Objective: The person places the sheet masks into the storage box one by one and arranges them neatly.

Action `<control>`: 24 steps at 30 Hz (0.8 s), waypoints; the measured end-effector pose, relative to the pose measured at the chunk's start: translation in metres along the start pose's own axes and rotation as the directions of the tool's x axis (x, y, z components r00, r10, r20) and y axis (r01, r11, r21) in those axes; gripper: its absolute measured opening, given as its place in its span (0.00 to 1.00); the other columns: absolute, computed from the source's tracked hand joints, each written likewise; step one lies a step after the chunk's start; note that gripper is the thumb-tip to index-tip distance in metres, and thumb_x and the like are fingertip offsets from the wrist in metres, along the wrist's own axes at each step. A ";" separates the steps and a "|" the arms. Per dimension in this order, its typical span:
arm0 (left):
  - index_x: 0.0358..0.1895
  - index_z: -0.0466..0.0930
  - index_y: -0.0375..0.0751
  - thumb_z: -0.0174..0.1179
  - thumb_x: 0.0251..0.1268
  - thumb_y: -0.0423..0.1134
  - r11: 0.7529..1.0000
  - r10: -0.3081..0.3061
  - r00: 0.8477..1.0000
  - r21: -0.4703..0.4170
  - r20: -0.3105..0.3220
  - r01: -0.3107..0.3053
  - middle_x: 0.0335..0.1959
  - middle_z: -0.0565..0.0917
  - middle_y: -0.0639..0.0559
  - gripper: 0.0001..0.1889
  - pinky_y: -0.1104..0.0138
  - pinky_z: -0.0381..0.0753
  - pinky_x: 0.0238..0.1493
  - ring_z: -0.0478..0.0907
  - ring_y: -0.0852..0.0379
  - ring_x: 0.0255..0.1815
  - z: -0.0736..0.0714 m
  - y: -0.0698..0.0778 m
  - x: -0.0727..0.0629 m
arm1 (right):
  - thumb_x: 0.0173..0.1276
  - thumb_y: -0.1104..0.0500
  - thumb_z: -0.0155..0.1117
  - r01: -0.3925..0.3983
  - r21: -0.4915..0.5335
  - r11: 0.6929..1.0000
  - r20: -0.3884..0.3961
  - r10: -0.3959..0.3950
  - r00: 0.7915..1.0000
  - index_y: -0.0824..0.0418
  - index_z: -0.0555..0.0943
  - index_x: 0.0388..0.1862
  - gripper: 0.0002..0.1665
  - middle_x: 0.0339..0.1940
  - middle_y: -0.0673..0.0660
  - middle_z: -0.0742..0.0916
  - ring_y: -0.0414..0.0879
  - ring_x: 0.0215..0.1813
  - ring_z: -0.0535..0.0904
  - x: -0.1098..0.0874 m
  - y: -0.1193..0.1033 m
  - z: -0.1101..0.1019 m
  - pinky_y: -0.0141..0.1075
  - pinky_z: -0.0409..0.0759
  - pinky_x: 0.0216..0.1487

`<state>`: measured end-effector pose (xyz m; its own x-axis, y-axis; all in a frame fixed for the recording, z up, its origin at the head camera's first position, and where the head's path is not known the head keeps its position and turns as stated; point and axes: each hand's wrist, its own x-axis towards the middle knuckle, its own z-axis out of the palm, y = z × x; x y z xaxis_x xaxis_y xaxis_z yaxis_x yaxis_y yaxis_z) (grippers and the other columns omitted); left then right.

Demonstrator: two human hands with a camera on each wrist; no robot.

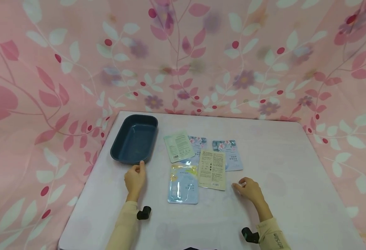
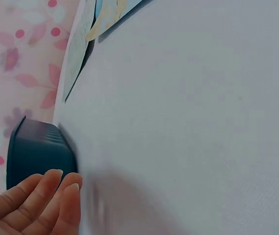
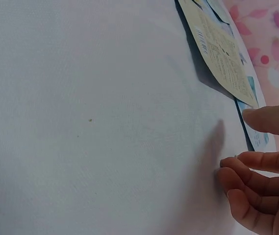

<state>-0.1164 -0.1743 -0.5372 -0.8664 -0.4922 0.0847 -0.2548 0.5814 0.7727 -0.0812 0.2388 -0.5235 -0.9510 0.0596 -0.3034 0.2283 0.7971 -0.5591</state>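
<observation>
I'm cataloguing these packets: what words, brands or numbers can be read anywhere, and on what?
No text reads clearly.
Cream packet: print and barcode, too small.
Green packet: print and barcode, too small.
Three blue packets: characters, too small.
Right sleeve: lettering, too blurred.

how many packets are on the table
5: a pale green packet lying partly over a blue floral packet; a cream packet overlapping a second floral packet at right; a blue-and-yellow packet nearest the viewer. Others could be hidden underneath.
</observation>
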 end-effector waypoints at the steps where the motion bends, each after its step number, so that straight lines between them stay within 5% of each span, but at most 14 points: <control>1: 0.34 0.84 0.30 0.49 0.69 0.51 1.000 -0.010 1.000 -0.011 -0.003 0.010 0.28 0.84 0.39 0.25 0.49 0.77 0.37 0.80 0.41 0.32 0.000 -0.001 0.001 | 0.64 0.52 0.62 -0.004 0.012 1.000 -0.001 0.004 1.000 0.73 0.76 0.41 0.22 0.32 0.62 0.84 0.48 0.29 0.79 0.000 0.000 0.001 0.41 0.80 0.29; 7: 0.31 0.84 0.31 0.48 0.70 0.51 0.998 -0.043 0.999 -0.055 -0.010 0.042 0.21 0.84 0.43 0.25 0.53 0.76 0.35 0.79 0.44 0.27 0.002 -0.007 0.007 | 0.65 0.52 0.61 -0.017 0.057 0.998 -0.002 0.017 1.000 0.73 0.77 0.38 0.21 0.28 0.59 0.84 0.46 0.26 0.78 0.001 0.002 0.006 0.38 0.79 0.27; 15: 0.24 0.82 0.32 0.50 0.69 0.53 0.986 -0.082 0.997 -0.145 -0.011 0.079 0.14 0.82 0.47 0.27 0.70 0.74 0.26 0.73 0.65 0.11 0.006 -0.007 0.015 | 0.64 0.52 0.62 -0.039 0.110 0.993 0.006 0.038 0.999 0.73 0.78 0.36 0.21 0.26 0.57 0.84 0.45 0.27 0.78 0.001 -0.001 0.012 0.36 0.78 0.26; 24: 0.30 0.82 0.22 0.54 0.67 0.50 0.909 -0.210 0.978 -0.366 0.019 0.202 0.19 0.83 0.38 0.26 0.77 0.75 0.11 0.76 0.63 0.10 0.007 -0.003 0.017 | 0.62 0.54 0.64 -0.092 0.206 0.974 0.016 0.091 0.996 0.74 0.78 0.37 0.20 0.22 0.55 0.84 0.44 0.24 0.78 0.001 -0.007 0.020 0.33 0.78 0.25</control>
<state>-0.1335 -0.1794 -0.5425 -0.8019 -0.5905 -0.0913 -0.2494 0.1919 0.9492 -0.0797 0.2219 -0.5353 -0.9229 0.1217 -0.3653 0.3528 0.6476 -0.6754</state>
